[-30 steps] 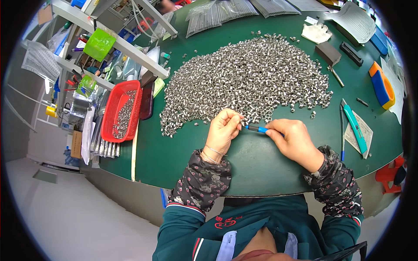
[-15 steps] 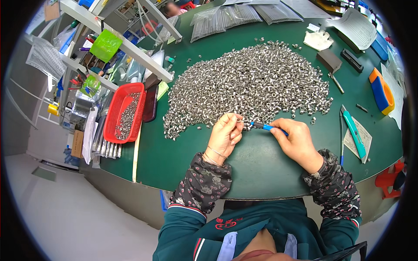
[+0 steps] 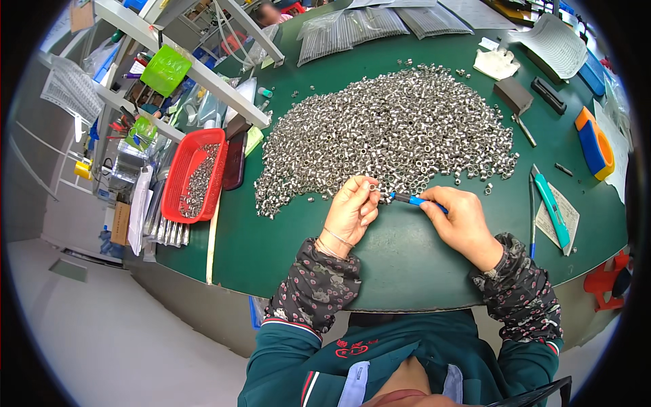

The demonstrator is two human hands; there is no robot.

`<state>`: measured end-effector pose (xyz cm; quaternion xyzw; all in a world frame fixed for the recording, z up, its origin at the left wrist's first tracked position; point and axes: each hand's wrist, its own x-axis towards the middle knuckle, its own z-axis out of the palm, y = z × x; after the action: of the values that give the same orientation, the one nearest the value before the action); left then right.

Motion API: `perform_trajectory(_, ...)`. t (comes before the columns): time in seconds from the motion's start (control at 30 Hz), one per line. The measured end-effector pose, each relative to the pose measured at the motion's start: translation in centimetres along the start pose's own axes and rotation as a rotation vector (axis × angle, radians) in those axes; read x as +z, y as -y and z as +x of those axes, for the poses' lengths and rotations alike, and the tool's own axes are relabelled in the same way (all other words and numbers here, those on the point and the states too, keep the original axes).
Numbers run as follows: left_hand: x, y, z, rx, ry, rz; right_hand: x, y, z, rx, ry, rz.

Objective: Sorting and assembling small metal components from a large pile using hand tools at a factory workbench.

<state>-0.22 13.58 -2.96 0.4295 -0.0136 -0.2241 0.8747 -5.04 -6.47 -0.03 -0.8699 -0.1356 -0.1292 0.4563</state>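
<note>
My left hand (image 3: 348, 210) is closed in a pinch on a small metal ring (image 3: 373, 187) at the near edge of the pile. A slim tool with a blue handle and dark front part (image 3: 410, 199) is gripped in my right hand (image 3: 463, 217). Its tip points left, close to the ring; whether it touches cannot be made out. Behind both hands spreads a large heap of short, shiny metal rings (image 3: 386, 129) on the green tabletop (image 3: 413, 264).
At the left stands a red plastic basket (image 3: 173, 183) partly filled with small metal pieces. To the right lie a teal utility knife (image 3: 553, 210), a blue-and-orange tape dispenser (image 3: 595, 144), a dark block (image 3: 513, 95) and a white glove (image 3: 496, 63). Bundled clear tubes (image 3: 352, 34) lie at the back.
The blue-handled tool and my right hand have shifted very slightly toward me. My left hand stays in place with the ring.
</note>
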Motion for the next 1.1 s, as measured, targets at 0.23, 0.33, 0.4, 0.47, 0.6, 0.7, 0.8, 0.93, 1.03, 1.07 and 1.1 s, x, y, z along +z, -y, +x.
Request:
perform_trajectory(0.23,0.31,0.01,-0.07,0.017,-0.030,0.074,0.01,-0.07,-0.03,-0.003,0.002,-0.010)
perform_trajectory(0.33,0.29,-0.04,-0.10,0.018,-0.031,0.089,0.09,-0.14,-0.05,-0.015,-0.004,-0.005)
perform_trajectory(0.4,0.25,-0.07,-0.11,0.008,-0.041,0.120,0.04,-0.06,-0.04,-0.015,0.003,-0.010)
perform_trajectory(0.47,0.31,-0.07,-0.08,0.006,-0.048,0.124,-0.01,-0.02,-0.03,-0.014,0.009,-0.017)
perform_trajectory(0.6,0.51,-0.10,-0.18,-0.003,-0.049,0.143,0.06,-0.10,-0.07,-0.037,0.018,-0.020)
perform_trajectory(0.7,0.55,-0.06,-0.17,-0.009,-0.026,0.155,0.06,-0.18,-0.09,-0.072,0.011,-0.057)
perform_trajectory(0.8,0.56,-0.09,-0.25,-0.015,-0.036,0.202,-0.31,0.16,-0.06,-0.121,0.006,-0.156)
perform_trajectory(0.93,0.54,-0.11,-0.30,-0.029,-0.042,0.223,-0.35,0.33,0.01,-0.235,-0.065,-0.302)
perform_trajectory(1.03,0.48,-0.07,-0.28,-0.045,-0.027,0.201,-0.24,0.25,0.08,-0.292,-0.111,-0.344)
perform_trajectory(1.07,0.48,-0.09,-0.30,-0.057,-0.028,0.188,-0.19,0.24,0.11,-0.292,-0.111,-0.345)
perform_trajectory(1.1,0.48,-0.11,-0.32,-0.069,-0.030,0.175,-0.14,0.23,0.16,-0.319,-0.125,-0.357)
